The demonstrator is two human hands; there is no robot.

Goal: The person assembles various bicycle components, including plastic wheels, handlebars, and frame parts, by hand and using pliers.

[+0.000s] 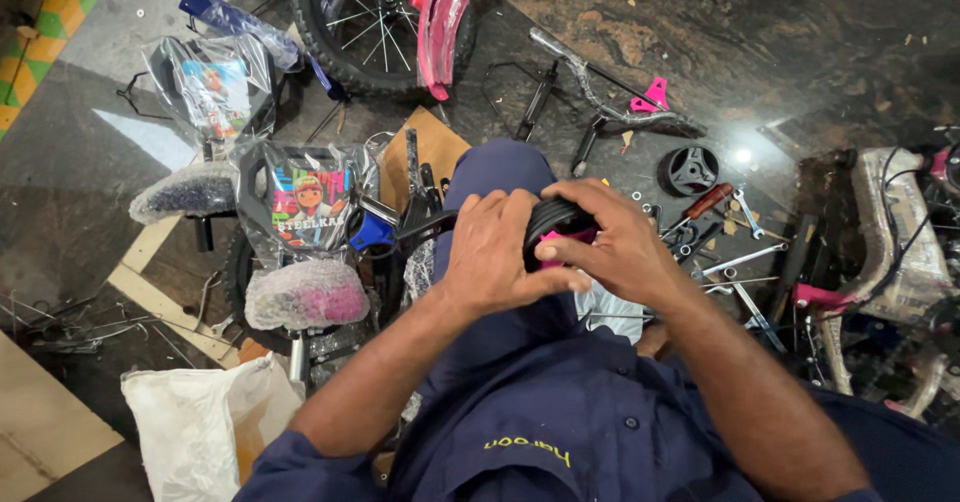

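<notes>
My left hand (495, 252) and my right hand (615, 242) meet over my raised knee, both gripping a small black ribbed wheel with a pink hub (556, 230). The left thumb and fingers press on the pink centre while the right hand wraps the tyre from the far side. Most of the wheel is hidden by the fingers. My dark blue trouser leg (500, 177) and shirt fill the lower middle of the view.
On the dark stone floor lie a spoked bicycle wheel (365, 17), a pink mudguard (445, 22), a wrapped handlebar (610, 97), another small black wheel (689, 170), spanners (745, 260), a screwdriver (705, 202), plastic-wrapped seats (305, 294) and a white bag (205, 422).
</notes>
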